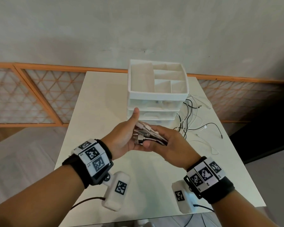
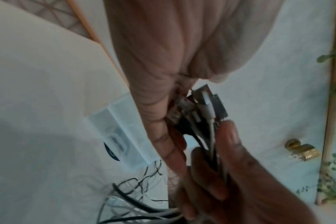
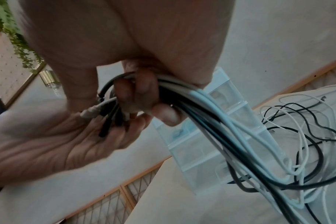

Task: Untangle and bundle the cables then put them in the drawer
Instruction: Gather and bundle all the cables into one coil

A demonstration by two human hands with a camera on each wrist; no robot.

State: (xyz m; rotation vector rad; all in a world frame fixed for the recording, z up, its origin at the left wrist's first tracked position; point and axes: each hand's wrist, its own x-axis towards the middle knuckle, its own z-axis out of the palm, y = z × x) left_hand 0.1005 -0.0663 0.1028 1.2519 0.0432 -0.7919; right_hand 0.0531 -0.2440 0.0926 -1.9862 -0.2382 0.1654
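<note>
A bunch of black and white cables (image 1: 147,134) is held in the air in front of the drawer unit (image 1: 156,102). My right hand (image 1: 170,145) grips the bunch just behind the plugs (image 2: 201,106), fingers and thumb curled round the cables (image 3: 211,109). The left hand (image 1: 128,135) is open, thumb up, its palm (image 3: 58,136) lying flat against the plug ends. The rest of each cable trails down to a loose tangle (image 1: 192,122) on the table right of the drawers. All drawers look closed.
The white table (image 1: 105,99) bears the white drawer unit, whose top is an open divided tray (image 1: 162,76). Loose cable ends (image 1: 220,133) spread toward the table's right edge. An orange-framed lattice railing (image 1: 39,95) runs behind and left.
</note>
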